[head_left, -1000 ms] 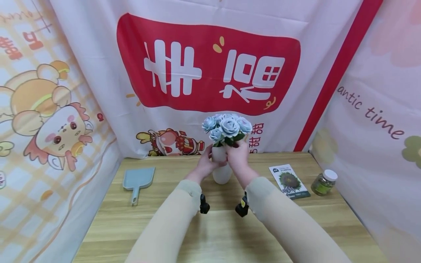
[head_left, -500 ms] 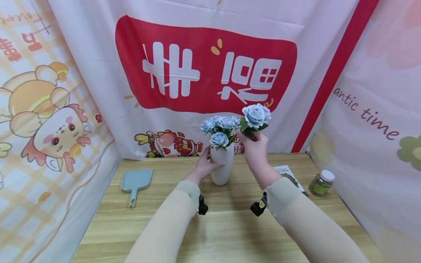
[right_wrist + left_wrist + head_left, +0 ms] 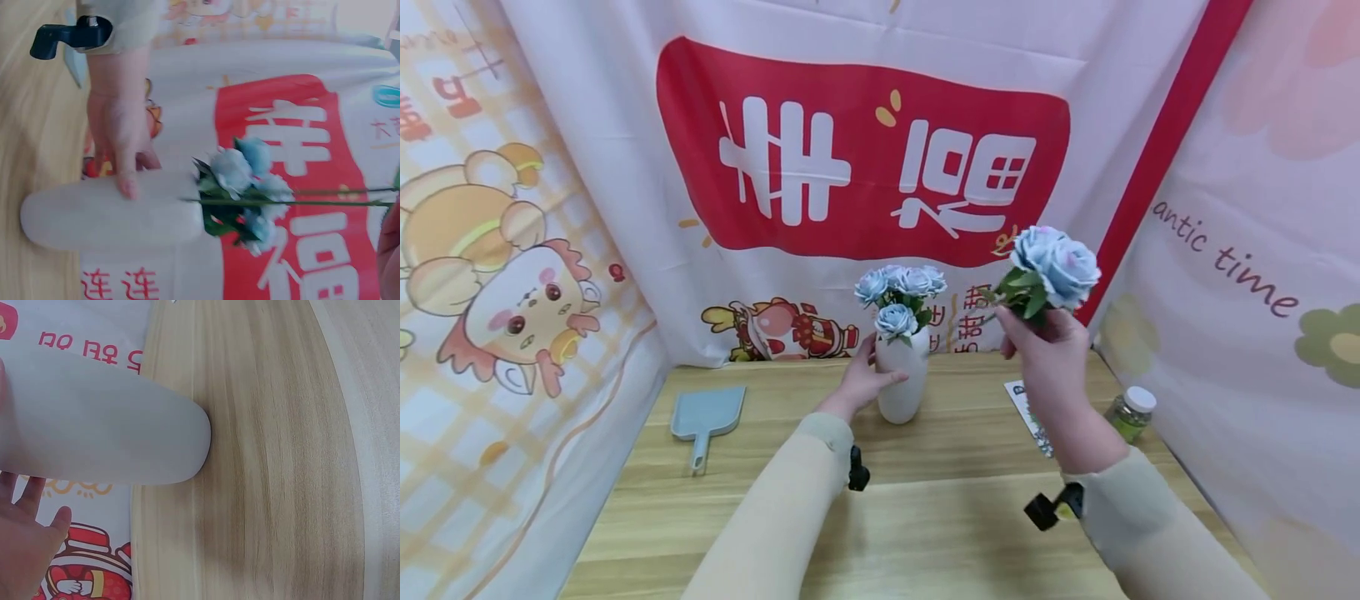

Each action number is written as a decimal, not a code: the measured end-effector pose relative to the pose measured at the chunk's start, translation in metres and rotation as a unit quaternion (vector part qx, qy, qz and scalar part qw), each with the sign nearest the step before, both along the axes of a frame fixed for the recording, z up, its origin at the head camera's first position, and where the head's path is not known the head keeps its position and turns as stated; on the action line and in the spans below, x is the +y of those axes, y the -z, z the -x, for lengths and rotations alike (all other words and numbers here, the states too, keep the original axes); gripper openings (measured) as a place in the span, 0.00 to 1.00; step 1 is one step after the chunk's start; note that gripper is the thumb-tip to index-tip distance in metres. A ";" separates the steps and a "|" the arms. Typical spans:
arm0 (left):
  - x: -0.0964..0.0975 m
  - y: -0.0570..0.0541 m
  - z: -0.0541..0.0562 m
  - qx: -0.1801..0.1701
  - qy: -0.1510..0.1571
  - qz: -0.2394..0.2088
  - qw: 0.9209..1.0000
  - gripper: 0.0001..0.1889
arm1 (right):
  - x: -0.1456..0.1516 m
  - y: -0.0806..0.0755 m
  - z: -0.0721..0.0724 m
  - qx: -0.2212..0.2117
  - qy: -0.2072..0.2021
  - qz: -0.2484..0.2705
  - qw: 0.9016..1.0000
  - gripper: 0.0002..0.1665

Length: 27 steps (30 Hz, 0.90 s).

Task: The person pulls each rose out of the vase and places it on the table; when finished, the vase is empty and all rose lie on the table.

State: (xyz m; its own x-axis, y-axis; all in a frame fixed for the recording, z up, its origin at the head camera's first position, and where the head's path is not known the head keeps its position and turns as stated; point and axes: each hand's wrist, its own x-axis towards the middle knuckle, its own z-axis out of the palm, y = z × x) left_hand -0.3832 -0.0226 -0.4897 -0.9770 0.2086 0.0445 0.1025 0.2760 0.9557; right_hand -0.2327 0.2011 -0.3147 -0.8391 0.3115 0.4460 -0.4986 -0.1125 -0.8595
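Observation:
A white vase (image 3: 902, 398) stands upright on the wooden table, with several blue artificial roses (image 3: 897, 321) in its mouth. My left hand (image 3: 856, 383) holds the vase from its left side; the thumb lies across the front and the other fingers reach behind. To the right, above the table, my right hand (image 3: 1051, 354) pinches two blue artificial roses (image 3: 1066, 268) with green leaves. Their long thin stems (image 3: 340, 202) extend toward the vase in the right wrist view, where only part of the right hand shows at the edge. The left wrist view shows the vase's lower body (image 3: 119, 428).
A grey-blue dustpan (image 3: 709, 414) lies on the left of the table (image 3: 910, 533). At the right are a seed packet (image 3: 1026, 417), partly hidden by the right arm, and a white-lidded jar (image 3: 1131, 412). Printed cloth (image 3: 820, 275) hangs behind and on both sides.
My right hand has lifted two roses out of the vase and carried them right, over the seed packet. The left hand has stayed on the vase, and the other roses remain in it.

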 end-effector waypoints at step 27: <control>0.003 0.000 0.005 -0.015 0.006 -0.004 1.000 0.57 | 0.066 0.098 -0.019 -0.180 -0.081 -0.042 0.979 0.14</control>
